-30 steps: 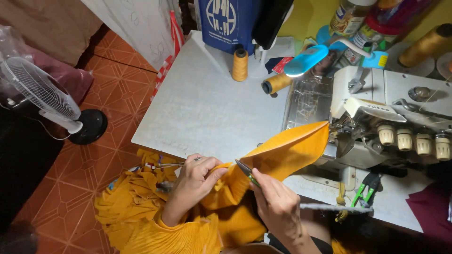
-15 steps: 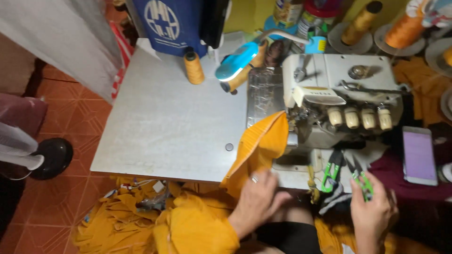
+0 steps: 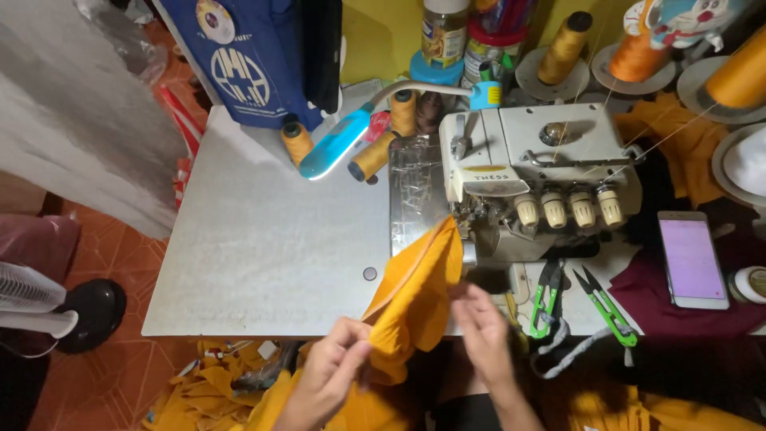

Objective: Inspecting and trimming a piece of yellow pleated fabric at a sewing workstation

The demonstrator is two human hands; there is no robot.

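From the head camera we look down on a pale grey sewing table (image 3: pixel 263 255) standing on an orange tiled floor (image 3: pixel 112 375). A cream overlock machine (image 3: pixel 535 179) sits at the table's right side, with four knobs along its front. Behind it we see yellow and orange thread cones (image 3: pixel 562 48) on round stands, and more cones (image 3: pixel 375 152) lie near a blue and white lamp head (image 3: pixel 335 144). A blue bag (image 3: pixel 255 60) hangs at the back edge. To the right lie two green thread snips (image 3: pixel 546 299), and a phone (image 3: pixel 692 259) with a lit pink screen rests on dark red cloth. A fan (image 3: pixel 36 303) stands on the floor at the left, and yellow scraps (image 3: pixel 207 391) lie under the table's front edge.

Our left hand (image 3: pixel 331 375) is closed, fingers pinching the lower edge of the yellow fabric (image 3: pixel 419 291). The fabric rises in a folded point from our lap to the machine's needle area, touching the machine front. Our right hand (image 3: pixel 487 335) is half open, fingers loosely curled, fingertips touching the fabric's right edge just beside the snips
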